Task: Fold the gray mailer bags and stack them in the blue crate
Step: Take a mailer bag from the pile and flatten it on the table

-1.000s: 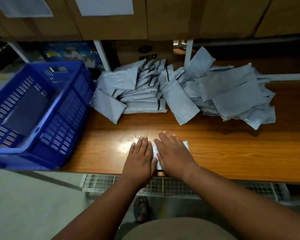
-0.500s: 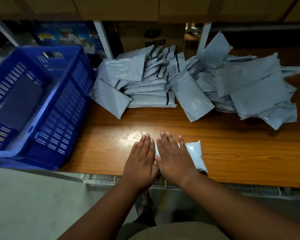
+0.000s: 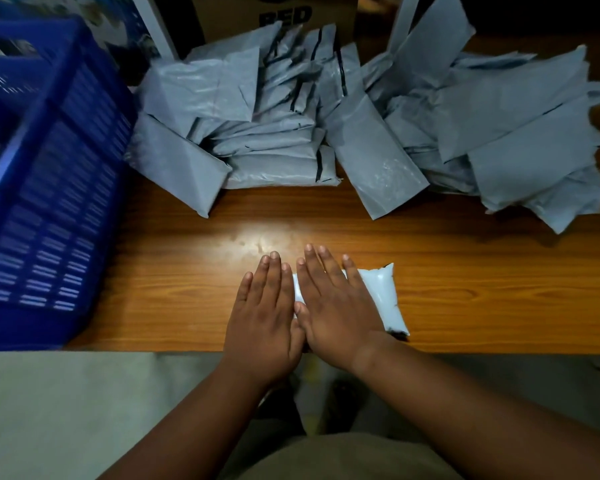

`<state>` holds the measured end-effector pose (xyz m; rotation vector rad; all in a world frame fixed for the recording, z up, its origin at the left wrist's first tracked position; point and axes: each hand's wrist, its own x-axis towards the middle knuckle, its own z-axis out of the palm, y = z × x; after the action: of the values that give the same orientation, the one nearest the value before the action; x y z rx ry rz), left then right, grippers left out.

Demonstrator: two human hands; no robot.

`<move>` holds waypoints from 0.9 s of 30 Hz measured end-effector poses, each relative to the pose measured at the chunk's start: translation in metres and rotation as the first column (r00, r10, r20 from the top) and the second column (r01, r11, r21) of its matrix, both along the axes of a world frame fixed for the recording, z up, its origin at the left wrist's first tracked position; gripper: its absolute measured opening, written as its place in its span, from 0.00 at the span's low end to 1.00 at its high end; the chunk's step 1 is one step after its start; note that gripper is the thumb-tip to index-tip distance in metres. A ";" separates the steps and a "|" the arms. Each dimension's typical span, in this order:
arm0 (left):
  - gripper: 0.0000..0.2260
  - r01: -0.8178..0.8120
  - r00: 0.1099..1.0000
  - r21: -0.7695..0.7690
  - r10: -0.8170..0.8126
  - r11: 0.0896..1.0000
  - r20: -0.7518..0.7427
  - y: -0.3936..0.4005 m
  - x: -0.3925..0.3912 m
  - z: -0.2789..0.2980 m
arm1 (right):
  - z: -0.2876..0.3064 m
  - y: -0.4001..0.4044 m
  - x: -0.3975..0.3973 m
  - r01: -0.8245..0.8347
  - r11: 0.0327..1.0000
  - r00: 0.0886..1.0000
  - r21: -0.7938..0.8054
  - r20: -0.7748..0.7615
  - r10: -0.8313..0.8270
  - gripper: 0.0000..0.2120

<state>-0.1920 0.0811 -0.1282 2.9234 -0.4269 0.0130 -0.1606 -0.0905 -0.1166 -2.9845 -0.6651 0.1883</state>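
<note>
A folded gray mailer bag [image 3: 381, 299] lies near the front edge of the wooden table [image 3: 482, 289]. My right hand [image 3: 333, 306] presses flat on its left part, fingers straight. My left hand [image 3: 264, 317] lies flat beside it, fingers straight, touching the bag's left end and the table. Behind them sits a heap of gray mailer bags [image 3: 361, 109], folded ones [image 3: 274, 143] at the left, loose ones [image 3: 516, 133] at the right. The blue crate [image 3: 49, 188] stands at the table's left.
A brown cardboard box [image 3: 281, 15] and white shelf posts [image 3: 153, 26] stand behind the heap. Bare wood shows between my hands and the heap. The floor lies below the table's front edge.
The view has tilted down and closer. More of the folded bag shows to the right of my right hand. Both hands stay flat, side by side.
</note>
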 end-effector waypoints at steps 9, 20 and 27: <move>0.33 0.008 0.999 0.077 -0.004 0.997 -0.053 -0.001 0.002 0.003 | 0.004 -0.003 0.004 -0.015 1.000 0.999 0.019 -0.035 0.015 0.34; 0.32 0.069 0.993 -0.020 -0.071 0.997 -0.093 -0.057 0.006 0.030 | 0.018 -0.055 -0.010 -0.016 0.999 0.999 -0.041 0.028 0.017 0.31; 0.31 0.067 0.997 0.025 -0.066 0.997 -0.047 -0.059 0.006 0.009 | 0.004 -0.061 -0.011 0.029 0.999 0.998 0.020 0.064 -0.030 0.32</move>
<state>-0.1864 0.0224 -0.1189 2.9270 -0.5202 -0.0698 -0.1715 -0.1514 -0.1128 -2.9907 -0.6254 0.0842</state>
